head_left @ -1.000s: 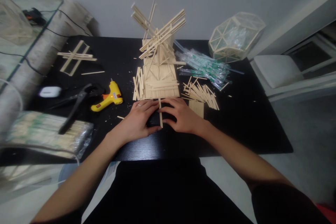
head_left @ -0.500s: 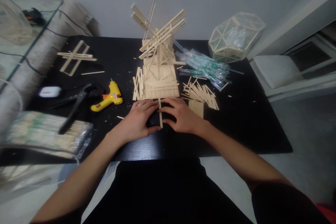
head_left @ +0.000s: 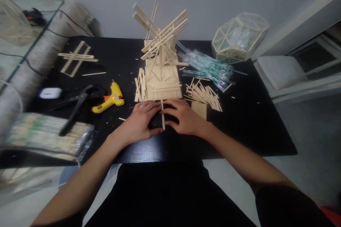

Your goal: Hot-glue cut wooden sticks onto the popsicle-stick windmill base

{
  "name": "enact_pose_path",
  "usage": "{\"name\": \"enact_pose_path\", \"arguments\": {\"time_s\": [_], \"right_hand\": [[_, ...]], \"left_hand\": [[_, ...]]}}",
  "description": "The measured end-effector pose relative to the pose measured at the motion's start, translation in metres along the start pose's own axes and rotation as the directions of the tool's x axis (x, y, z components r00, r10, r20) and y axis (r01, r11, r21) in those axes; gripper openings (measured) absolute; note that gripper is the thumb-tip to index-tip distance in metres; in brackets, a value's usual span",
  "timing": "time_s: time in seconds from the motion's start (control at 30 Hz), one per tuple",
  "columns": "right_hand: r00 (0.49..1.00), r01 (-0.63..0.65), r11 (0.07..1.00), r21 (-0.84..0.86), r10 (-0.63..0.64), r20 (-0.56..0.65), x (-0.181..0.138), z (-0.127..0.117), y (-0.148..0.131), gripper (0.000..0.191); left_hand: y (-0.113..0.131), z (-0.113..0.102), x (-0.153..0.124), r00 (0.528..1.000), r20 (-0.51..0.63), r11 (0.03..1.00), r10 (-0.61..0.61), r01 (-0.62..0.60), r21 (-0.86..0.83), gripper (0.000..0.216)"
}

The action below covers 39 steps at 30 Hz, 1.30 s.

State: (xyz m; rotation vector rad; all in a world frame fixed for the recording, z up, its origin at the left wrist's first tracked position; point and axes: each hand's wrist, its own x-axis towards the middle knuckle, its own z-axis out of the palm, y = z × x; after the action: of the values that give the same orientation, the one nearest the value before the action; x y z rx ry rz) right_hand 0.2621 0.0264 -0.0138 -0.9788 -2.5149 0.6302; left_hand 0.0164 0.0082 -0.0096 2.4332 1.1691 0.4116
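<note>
Glue gun (head_left: 108, 100) left of stick model (head_left: 161, 67); loose sticks (head_left: 204, 95) right

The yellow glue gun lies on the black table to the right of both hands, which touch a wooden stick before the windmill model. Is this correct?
No. In the head view the yellow glue gun lies to the left of the hands, not the right. The rest holds: left hand and right hand touch the wooden stick before the windmill model.

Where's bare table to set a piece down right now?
Bare: table front right, beyond the right hand and below the loose sticks; also the back strip between cross frame and windmill model. Crowded: pliers and glue gun left.
</note>
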Motion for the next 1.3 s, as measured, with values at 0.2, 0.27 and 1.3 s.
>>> {"name": "enact_pose_path", "arguments": {"time_s": [0.2, 0.27, 1.3], "right_hand": [[1.0, 0.001, 1.0, 0.003, -0.001, 0.002, -0.0003, -0.0004, 0.0003, 0.037], [1.0, 0.001, 1.0, 0.011, -0.001, -0.002, -0.0004, -0.0003, 0.0003, 0.038], [0.997, 0.059, 0.998, -0.035, -0.061, -0.052, -0.0038, 0.004, 0.0058, 0.036]], "left_hand": [[0.0009, -0.0007, 0.0, 1.0, 0.009, 1.0, -0.013, 0.013, -0.007, 0.073], [0.0006, -0.0009, -0.0002, 1.0, 0.016, 1.0, -0.012, 0.012, 0.007, 0.073], [-0.0055, 0.0003, -0.0055, 1.0, 0.012, 1.0, 0.009, -0.009, 0.011, 0.081]]}}
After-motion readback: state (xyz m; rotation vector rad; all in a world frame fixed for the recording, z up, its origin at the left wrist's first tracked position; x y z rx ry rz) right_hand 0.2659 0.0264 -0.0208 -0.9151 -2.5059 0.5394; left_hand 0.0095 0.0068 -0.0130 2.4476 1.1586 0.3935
